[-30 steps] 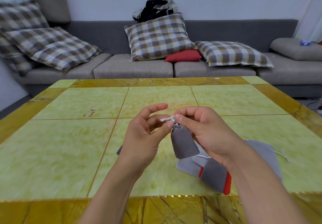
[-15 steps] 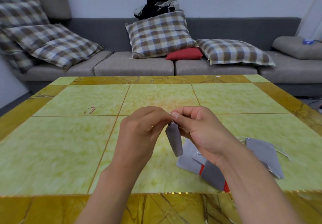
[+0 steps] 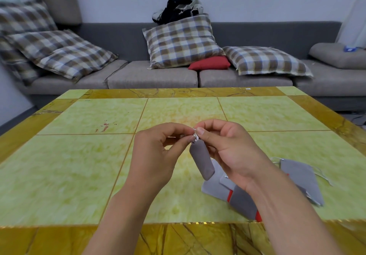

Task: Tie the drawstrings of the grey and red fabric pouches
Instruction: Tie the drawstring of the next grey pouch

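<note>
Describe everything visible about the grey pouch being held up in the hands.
The grey pouch is small, of soft matte fabric, its neck gathered shut. It hangs tilted in the air above the table, touching nothing below. Its white drawstring bunches at the top, pinched by the left hand and right hand.

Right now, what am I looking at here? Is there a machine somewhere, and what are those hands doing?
There is no machine. A person wears a camera on the head, looking forward and down, so you see their own arms. The left hand and right hand are raised above a yellow-green tiled table. Both pinch the white drawstring at the top of a small grey pouch, which hangs in the air from that grip. On the table to the right lie more pouches, grey with red showing on one. Behind the table stands a grey sofa with checked cushions.
</note>
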Tool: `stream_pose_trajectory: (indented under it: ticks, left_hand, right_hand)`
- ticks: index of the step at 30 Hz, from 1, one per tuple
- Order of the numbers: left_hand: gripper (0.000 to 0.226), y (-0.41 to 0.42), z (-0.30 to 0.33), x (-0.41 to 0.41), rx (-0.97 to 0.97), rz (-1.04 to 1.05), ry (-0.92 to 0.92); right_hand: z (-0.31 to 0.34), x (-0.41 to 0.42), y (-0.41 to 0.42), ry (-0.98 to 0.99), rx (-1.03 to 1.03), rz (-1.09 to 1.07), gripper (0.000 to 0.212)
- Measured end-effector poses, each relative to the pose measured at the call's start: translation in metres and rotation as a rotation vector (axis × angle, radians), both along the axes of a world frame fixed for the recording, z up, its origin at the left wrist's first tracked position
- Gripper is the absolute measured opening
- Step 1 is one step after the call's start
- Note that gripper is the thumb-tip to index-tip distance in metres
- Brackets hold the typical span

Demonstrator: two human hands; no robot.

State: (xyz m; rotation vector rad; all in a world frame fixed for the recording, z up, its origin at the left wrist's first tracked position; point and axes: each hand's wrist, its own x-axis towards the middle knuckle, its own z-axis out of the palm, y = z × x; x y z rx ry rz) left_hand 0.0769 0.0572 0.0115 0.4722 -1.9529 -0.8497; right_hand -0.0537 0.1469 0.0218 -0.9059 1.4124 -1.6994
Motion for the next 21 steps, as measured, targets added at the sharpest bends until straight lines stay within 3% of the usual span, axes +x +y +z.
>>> stream_pose_trajectory:
  ticks: [7,21]
  left_hand:
    - [0.008,-0.008,0.006,0.007,-0.409,-0.002,-0.197]
    - [0.005,-0.006,-0.005,0.002,-0.226,-0.05,-0.449]
  right_hand:
    - [0.0,0.002,-0.002,0.191,0.068,-0.058,0.011]
    - [-0.003,0.004,-0.002,0.245,0.214,-0.029,0.014]
